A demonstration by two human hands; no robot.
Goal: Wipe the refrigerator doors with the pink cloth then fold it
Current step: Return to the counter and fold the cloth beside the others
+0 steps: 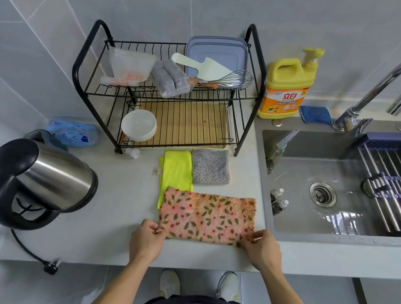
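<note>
Left hand [148, 237] and right hand [260, 249] pinch near corners of pink cloth [208, 217], fingertips partly hidden.

The pink cloth [207, 218] is fluffy, with little red flowers and green leaves all over it. It lies flat as a long rectangle on the counter [118, 192], just left of the sink [299, 179], with one short end toward the sink. The left hand [147, 237] pinches its near left corner, and the right hand [259, 250] pinches its near right corner.
</note>
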